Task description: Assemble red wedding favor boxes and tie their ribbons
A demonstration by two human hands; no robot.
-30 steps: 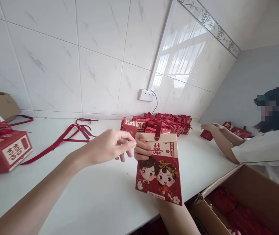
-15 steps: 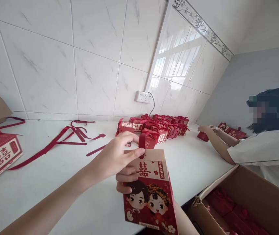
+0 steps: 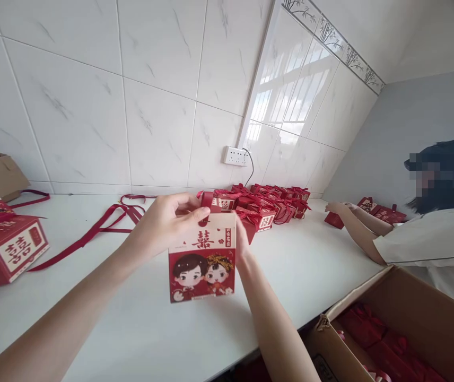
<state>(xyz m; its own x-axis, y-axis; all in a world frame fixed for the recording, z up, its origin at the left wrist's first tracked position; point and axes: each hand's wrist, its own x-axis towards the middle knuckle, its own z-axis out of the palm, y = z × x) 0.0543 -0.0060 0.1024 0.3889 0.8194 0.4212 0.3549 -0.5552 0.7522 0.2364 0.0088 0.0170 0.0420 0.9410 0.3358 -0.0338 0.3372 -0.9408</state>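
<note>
A red and cream wedding favour box [image 3: 202, 273], printed with a cartoon couple and a double-happiness sign, is held upright above the white counter. My left hand [image 3: 173, 220] pinches its top edge by the dark red ribbon loop [image 3: 207, 199]. My right hand [image 3: 243, 241] is against the box's right side, its fingers hidden behind the box. Beyond my hands, many finished-looking red boxes with ribbon bows [image 3: 278, 204] stand in a cluster.
Loose red ribbons [image 3: 87, 236] lie on the counter [image 3: 131, 323]. Red boxes [image 3: 16, 249] and a cardboard box [image 3: 0, 172] are at left. An open carton [image 3: 394, 276] with red boxes stands at lower right. A co-worker's hands [image 3: 336, 209] handle a red box near more boxes.
The box has moved up and left, away from me, and its front faces me more squarely. My right hand, earlier hidden behind the box, now shows at its right side.
</note>
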